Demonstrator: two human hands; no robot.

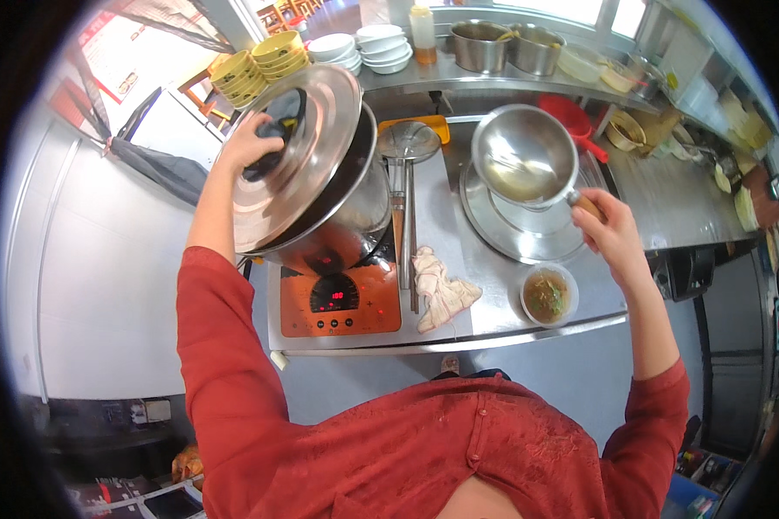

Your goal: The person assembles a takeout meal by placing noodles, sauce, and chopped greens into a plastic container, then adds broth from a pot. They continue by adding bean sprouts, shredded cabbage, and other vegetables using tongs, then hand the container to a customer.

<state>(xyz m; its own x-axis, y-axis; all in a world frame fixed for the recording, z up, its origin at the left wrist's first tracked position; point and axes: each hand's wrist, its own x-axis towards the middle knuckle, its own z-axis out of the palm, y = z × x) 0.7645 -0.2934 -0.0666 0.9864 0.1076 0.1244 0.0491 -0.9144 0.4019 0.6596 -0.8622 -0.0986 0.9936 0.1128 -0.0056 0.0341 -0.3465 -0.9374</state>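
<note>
My left hand [259,143] grips the black knob of a large metal lid [324,143], which is tilted over a tall steel stockpot [357,224]. A dark gap shows between lid and rim; the pot's contents are hidden. Beneath the pot is an orange induction cooker [370,311] with a lit display. My right hand [607,224] holds the wooden handle of a steel saucepan [526,152], which has a little liquid in its bottom. Behind the saucepan lies a wide round metal lid or pan [526,237]. Near the counter's front edge stands a plastic tub of broth with green bits [548,295].
A wire skimmer [409,141] and long utensils lie beside the stockpot, near a crumpled cloth [438,289]. Yellow bowls [276,52], white bowls [383,48], a squeeze bottle [423,32] and steel pots [480,48] line the back shelf. A red plastic ladle [568,120] lies behind the saucepan.
</note>
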